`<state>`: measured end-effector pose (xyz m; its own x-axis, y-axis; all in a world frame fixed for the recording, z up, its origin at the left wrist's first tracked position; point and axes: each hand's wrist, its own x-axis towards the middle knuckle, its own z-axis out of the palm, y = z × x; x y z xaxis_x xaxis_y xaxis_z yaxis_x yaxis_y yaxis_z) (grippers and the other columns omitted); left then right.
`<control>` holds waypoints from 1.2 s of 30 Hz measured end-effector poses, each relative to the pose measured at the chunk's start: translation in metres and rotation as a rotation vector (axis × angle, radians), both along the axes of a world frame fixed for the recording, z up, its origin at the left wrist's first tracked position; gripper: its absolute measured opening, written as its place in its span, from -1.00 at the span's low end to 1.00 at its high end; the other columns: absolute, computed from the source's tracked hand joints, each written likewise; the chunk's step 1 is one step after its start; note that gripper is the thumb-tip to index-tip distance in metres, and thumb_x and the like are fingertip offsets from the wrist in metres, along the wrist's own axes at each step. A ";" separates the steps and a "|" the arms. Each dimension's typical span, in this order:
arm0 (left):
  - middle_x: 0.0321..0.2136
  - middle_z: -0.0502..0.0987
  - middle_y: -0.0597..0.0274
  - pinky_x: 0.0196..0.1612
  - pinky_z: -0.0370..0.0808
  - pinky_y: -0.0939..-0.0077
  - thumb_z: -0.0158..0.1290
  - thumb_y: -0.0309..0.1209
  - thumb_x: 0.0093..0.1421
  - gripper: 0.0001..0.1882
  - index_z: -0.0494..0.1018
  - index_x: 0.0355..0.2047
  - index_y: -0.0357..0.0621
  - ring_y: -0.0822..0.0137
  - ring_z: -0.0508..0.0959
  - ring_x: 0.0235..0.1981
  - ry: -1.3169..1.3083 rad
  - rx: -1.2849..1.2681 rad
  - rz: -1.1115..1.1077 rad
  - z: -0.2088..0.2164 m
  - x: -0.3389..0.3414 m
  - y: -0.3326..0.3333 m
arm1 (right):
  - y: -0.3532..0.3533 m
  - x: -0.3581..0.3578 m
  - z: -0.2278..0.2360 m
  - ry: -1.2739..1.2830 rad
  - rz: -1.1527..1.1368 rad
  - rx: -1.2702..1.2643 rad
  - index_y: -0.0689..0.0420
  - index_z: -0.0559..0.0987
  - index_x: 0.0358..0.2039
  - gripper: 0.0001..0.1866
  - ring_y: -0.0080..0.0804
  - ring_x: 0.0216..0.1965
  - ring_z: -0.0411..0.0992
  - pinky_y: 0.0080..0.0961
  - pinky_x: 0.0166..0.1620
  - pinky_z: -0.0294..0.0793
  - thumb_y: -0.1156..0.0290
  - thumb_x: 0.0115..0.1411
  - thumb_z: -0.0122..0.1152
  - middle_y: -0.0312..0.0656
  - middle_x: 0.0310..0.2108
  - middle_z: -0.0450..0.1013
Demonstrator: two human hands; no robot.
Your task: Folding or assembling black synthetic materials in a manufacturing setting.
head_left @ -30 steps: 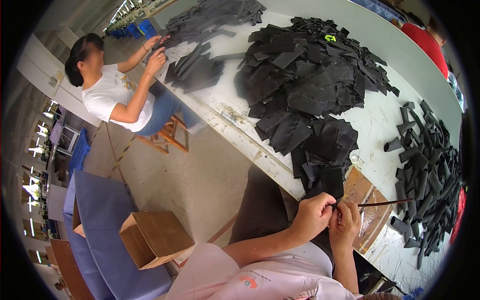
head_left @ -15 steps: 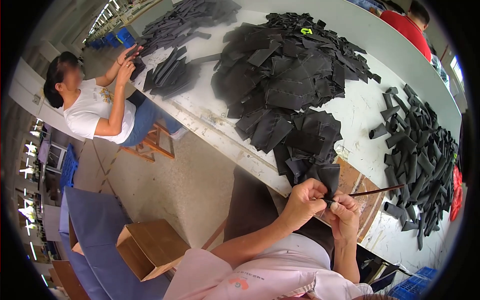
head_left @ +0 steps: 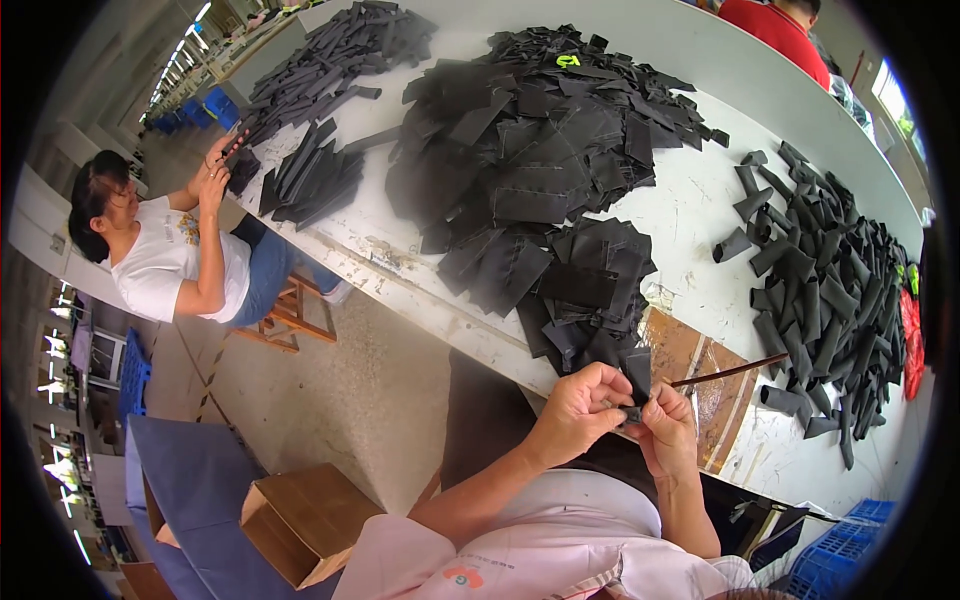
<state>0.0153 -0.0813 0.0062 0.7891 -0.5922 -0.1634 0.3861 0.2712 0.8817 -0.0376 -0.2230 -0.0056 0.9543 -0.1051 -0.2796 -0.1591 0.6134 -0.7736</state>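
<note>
Head: 2 hands [head_left: 576, 414], apparently 1 black piece [head_left: 637, 372]

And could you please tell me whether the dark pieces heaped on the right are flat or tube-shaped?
Mostly tube-shaped: the heap on the right shows rounded pieces, some with hollow ends visible.

I count two hands of mine, left [head_left: 572, 412] and right [head_left: 670, 432], on one black piece [head_left: 639, 372]. By them I have one thin dark rod [head_left: 735, 370] and one brown board [head_left: 683, 342]. My table [head_left: 700, 215] bears four heaps, each too many to number: flat black pieces [head_left: 560, 165], dark tubes [head_left: 825, 290], far strips [head_left: 345, 45], a smaller bunch of strips [head_left: 312, 182]. I see two other people, one in white [head_left: 185, 265], one in red [head_left: 775, 38], plus one wooden stool [head_left: 292, 312] and one cardboard box [head_left: 320, 510].
</note>
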 end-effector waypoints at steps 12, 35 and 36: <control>-0.51 0.43 0.33 -0.70 0.14 0.89 -0.05 -0.70 -0.08 -0.48 0.19 -0.03 -0.23 0.73 0.21 -0.72 0.221 -0.239 -0.067 0.021 -0.017 -0.008 | -0.008 0.000 0.025 -0.404 -0.090 -0.466 0.22 0.39 -0.63 -0.75 -0.49 -0.38 0.28 -0.60 -0.28 0.25 0.33 0.02 0.15 -0.23 -0.49 0.31; -0.47 0.48 0.21 -0.69 0.23 0.82 -0.12 -0.68 0.01 -0.76 0.29 -0.26 -0.29 0.69 0.33 -0.67 0.006 -0.020 0.240 -0.013 -0.021 0.003 | 0.014 -0.007 0.014 -0.137 -0.013 -0.568 0.21 0.39 -0.65 -0.76 -0.65 -0.54 0.18 -0.75 -0.44 0.17 0.35 0.03 0.15 -0.32 -0.50 0.28; -0.47 0.48 0.21 -0.69 0.23 0.82 -0.12 -0.68 0.01 -0.76 0.29 -0.26 -0.29 0.69 0.33 -0.67 0.008 -0.019 0.239 -0.015 -0.021 0.005 | 0.014 -0.008 0.014 -0.124 0.009 -0.441 0.20 0.42 -0.61 -0.81 -0.66 -0.49 0.23 -0.75 -0.43 0.20 0.38 0.01 0.16 -0.32 -0.46 0.32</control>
